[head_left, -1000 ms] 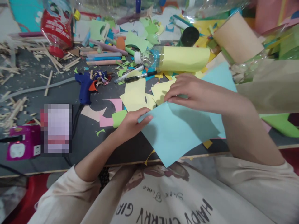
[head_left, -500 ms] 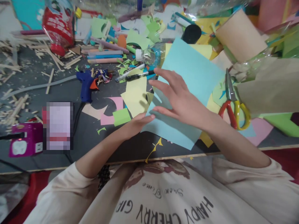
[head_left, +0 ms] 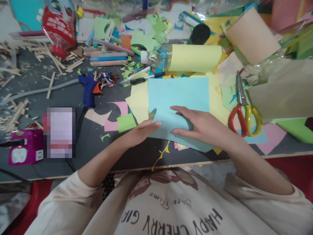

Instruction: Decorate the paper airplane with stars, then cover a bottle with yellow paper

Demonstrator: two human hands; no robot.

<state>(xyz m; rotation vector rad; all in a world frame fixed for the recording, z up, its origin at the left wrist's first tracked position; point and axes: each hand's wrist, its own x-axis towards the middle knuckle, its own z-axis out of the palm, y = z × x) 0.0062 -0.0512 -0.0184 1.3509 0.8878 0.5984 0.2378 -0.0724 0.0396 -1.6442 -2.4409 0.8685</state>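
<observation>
A light blue sheet of paper (head_left: 178, 93) lies square on the dark table (head_left: 137, 156) in front of me, with yellow paper (head_left: 139, 99) under it. My left hand (head_left: 140, 130) grips the sheet's near left corner, thumb on top. My right hand (head_left: 204, 125) lies flat on the near part of the sheet, fingers stretched to the left, where the paper bulges up slightly. Red and yellow handled scissors (head_left: 244, 114) lie just right of the sheet.
A plastic bottle wrapped in yellow paper (head_left: 193, 58) lies behind the sheet, with pens (head_left: 146, 77) beside it. A blue glue gun (head_left: 88, 89), paper scraps, wooden sticks (head_left: 14, 111) and a pink box (head_left: 23, 150) are on the left. A cardboard tube (head_left: 251, 36) stands at the far right.
The blue sheet was turned from a diamond position to lie straight and flat. My right hand lifted, uncovering the scissors, then came down flat on the sheet. My left hand stayed at the corner.
</observation>
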